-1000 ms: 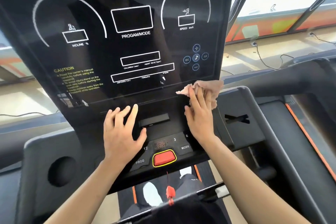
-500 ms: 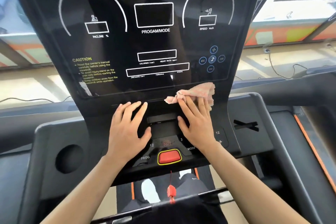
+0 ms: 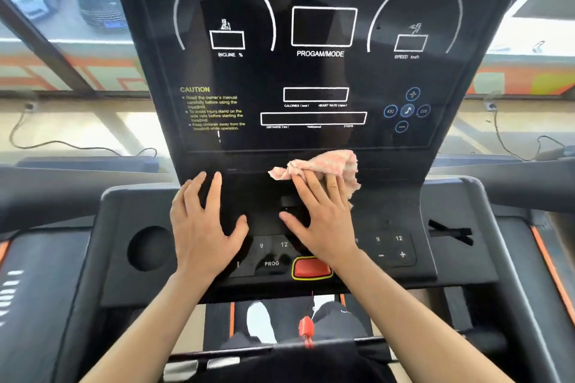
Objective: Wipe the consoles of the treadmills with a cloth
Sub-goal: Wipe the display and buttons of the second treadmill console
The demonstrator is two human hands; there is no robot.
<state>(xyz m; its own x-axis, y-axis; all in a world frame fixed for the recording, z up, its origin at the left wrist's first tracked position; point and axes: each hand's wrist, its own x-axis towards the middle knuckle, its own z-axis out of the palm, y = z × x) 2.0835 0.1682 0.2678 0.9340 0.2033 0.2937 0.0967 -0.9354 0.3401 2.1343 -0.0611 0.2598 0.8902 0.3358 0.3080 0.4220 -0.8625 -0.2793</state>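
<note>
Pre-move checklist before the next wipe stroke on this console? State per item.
1. Cloth under right hand fingers: ok, pressed flat on the ledge below the display.
2. Left hand clear of the cloth: ok, resting flat to its left.
3. Red stop button untouched: ok, right wrist sits just above it.
4. Display off: ok, all windows dark.
5. Red safety clip attached: cannot tell, hangs on its cord.
6. Dirt left on the ledge: cannot tell.
</note>
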